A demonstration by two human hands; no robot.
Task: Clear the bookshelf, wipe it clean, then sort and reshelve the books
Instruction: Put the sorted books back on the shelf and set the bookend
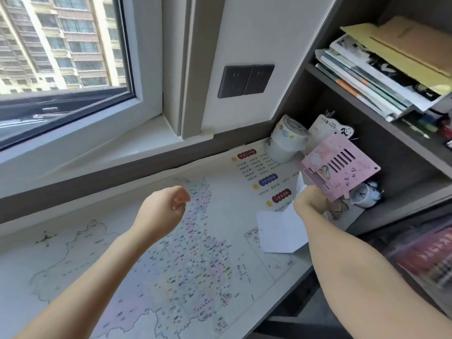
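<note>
Pale map-printed desk mat (171,253) lies under both my arms. My left hand (168,206) hovers over it, fingers curled into a fist around nothing. Further right, my right hand (310,201) grips crumpled white paper (281,231) at the near corner of a tilted pink slotted box (340,167) in the lower compartment of the bookshelf (411,167). I cannot tell whether I also hold the box. On the shelf above, books (371,77) lie stacked flat.
</note>
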